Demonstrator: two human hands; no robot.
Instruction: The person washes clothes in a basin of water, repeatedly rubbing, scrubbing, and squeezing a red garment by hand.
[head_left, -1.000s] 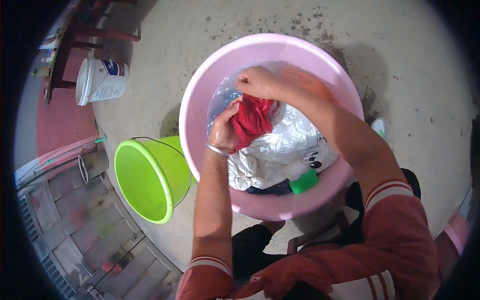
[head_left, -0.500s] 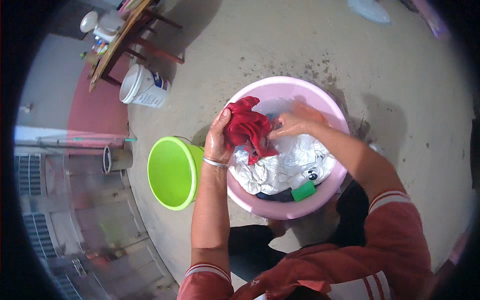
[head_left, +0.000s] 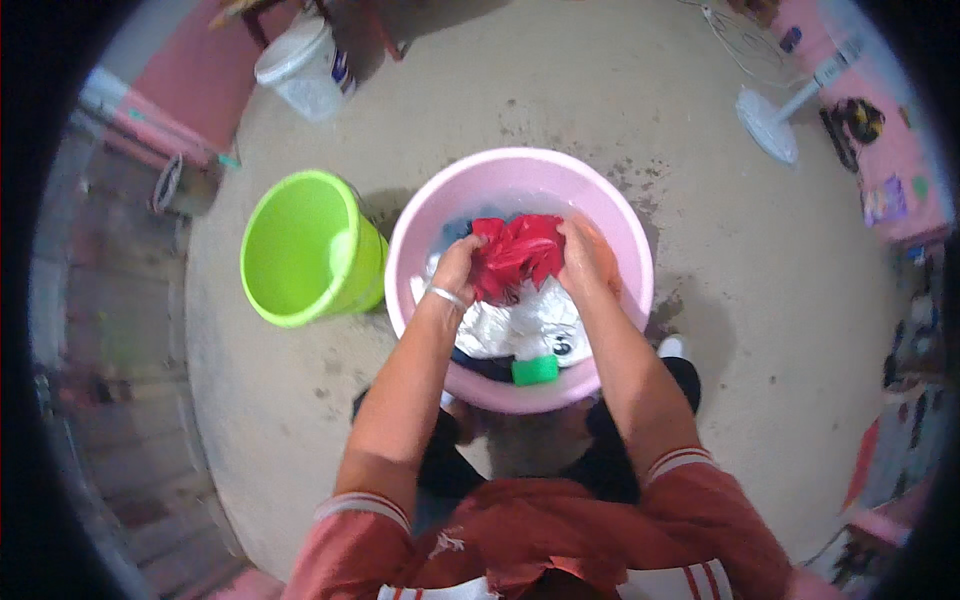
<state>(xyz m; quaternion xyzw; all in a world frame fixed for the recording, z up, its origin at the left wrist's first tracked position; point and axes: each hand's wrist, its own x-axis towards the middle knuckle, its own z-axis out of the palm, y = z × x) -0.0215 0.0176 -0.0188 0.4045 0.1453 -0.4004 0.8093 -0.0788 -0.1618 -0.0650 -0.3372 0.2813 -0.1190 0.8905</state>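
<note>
A bunched red cloth (head_left: 520,250) is spread between the two hands, over the pink tub (head_left: 517,168); whether its underside meets the water cannot be told. The left hand (head_left: 457,266) grips its left edge and the right hand (head_left: 581,262) its right, apart from each other; most fingertips are lost in the folds. Below lies shiny white fabric (head_left: 488,330), partly covered by the red, with a green block-like object (head_left: 535,370) at its near edge. Orange material (head_left: 604,248) shows beside the right hand, mostly hidden by it. A lime-green bucket (head_left: 290,250) stands left of the tub. Farther off, a white pail (head_left: 315,80) sits under furniture cut off by the upper edge; the left side is blurred.
</note>
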